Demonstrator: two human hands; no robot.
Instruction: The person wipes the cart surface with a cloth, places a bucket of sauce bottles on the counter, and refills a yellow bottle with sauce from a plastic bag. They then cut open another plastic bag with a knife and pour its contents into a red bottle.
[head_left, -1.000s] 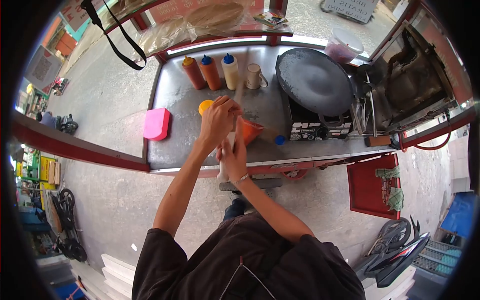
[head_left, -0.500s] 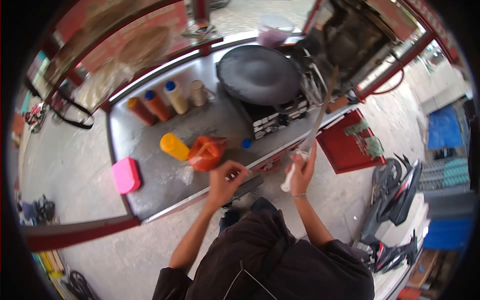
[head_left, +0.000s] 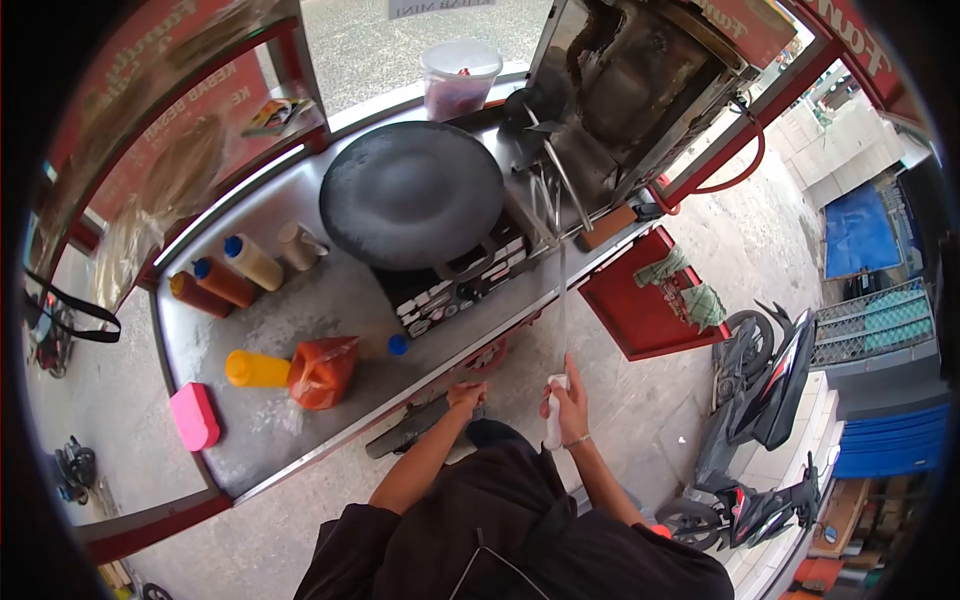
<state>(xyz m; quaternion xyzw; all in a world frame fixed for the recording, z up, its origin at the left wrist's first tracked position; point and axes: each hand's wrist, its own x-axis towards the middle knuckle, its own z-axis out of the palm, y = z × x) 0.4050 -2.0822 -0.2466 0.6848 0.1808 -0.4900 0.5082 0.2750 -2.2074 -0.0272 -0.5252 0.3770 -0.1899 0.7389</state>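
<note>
My right hand is closed around the white handle of a long knife, its blade pointing away from me. Left of it, my left hand is closed near the counter's front edge; what it holds, if anything, is too small to make out. Beyond it on the metal counter lie a blue cap, an orange-red bag of sauce and a yellow bottle. A dark round pan sits on the stove.
Three sauce bottles and a metal cup stand at the back left. A pink box lies at the left end. A red tray with cloths juts out at the right. Motorcycles stand farther right.
The view has turned to the right. My left hand has drawn back from the sauce bag and its fingers have closed. My right hand still holds the knife, now more upright in the view.
</note>
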